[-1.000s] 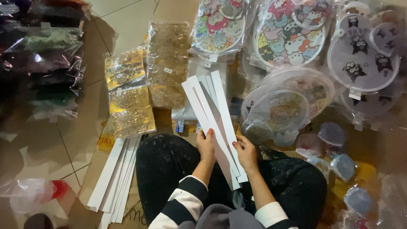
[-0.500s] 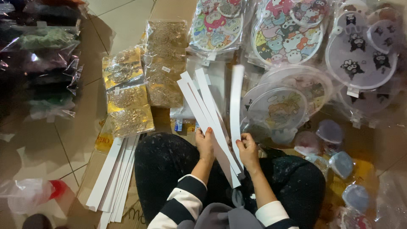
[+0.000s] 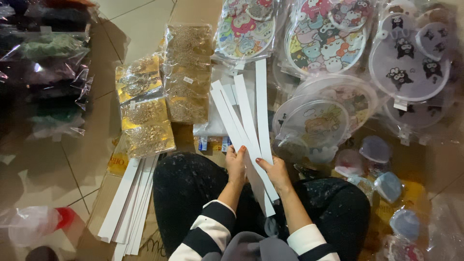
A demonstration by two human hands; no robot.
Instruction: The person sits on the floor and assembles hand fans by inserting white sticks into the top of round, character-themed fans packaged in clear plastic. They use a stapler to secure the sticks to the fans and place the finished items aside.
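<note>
I sit on the floor with a fanned bundle of long white paper strips [image 3: 240,118] over my lap. My left hand [image 3: 236,166] grips the bundle near its lower part. My right hand [image 3: 275,172] pinches one strip [image 3: 261,101] that stands nearly upright, split off to the right of the others. Both hands are close together above my dark trousers. The strips' lower ends poke out below my hands.
A second pile of white strips [image 3: 129,203] lies on cardboard at my left knee. Clear bags of gold chains [image 3: 145,108] lie ahead on the left, round cartoon-print items in plastic [image 3: 319,36] ahead and right, small bagged discs [image 3: 382,164] at right, dark bags [image 3: 43,72] far left.
One strip has been pulled out of the fan by my right hand and swung from lying with the bundle to standing apart on the right. My left hand keeps its hold.
</note>
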